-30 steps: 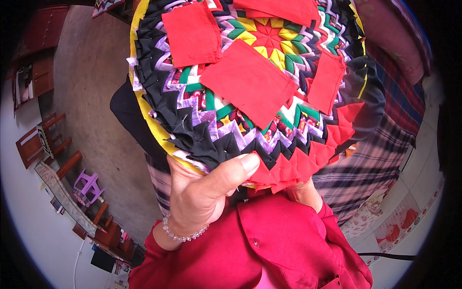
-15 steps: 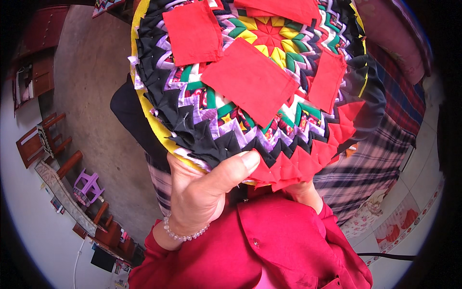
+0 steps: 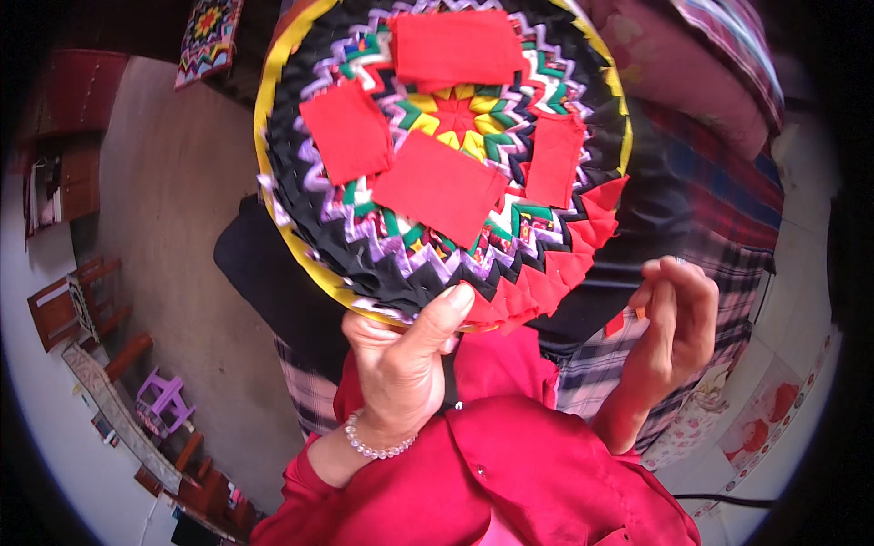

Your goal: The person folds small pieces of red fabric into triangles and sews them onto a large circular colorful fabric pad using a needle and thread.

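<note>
The round patchwork mat (image 3: 446,164) is still pinched by the left hand (image 3: 401,364); the right hand (image 3: 669,332) has been withdrawn, loosely curled, holding nothing.

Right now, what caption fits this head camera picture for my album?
Left hand holds up a round patchwork mat with red fabric squares on it; right hand is raised beside it.

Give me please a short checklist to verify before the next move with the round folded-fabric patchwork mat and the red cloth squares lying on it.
1. Left hand grips the round patchwork mat at its lower rim, thumb on top: ok.
2. Four red cloth squares lie on the mat: ok.
3. Right hand is clear of the mat: ok.
4. Small red piece between the right fingertips: cannot tell.
5. Red outer ring complete around the rim: not ok, only the lower right part.
</note>
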### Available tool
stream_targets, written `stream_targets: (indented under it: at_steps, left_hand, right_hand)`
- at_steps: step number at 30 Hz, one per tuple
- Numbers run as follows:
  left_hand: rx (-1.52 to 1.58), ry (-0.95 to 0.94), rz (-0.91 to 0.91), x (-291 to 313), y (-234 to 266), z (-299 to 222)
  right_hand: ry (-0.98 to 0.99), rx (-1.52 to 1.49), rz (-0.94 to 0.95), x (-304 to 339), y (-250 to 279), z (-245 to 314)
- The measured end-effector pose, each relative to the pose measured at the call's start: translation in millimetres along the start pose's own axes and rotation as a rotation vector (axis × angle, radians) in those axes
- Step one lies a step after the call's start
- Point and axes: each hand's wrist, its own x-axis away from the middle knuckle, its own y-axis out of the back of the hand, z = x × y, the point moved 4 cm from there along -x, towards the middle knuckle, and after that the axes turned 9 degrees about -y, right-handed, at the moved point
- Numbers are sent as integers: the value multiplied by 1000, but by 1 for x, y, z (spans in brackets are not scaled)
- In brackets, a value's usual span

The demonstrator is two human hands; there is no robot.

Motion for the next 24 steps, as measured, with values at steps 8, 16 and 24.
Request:
stream_targets:
  at_steps: [8,16,24]
  left_hand:
    - [-26,-20,130,7,7,0]
    - [26,-97,114,9,7,3]
    - [-69,-164,122,7,10,-2]
  right_hand:
    - [608,287,592,4,-81,52]
    - [609,314,745,1,-87,47]
    - [877,263,701,7,-99,47]
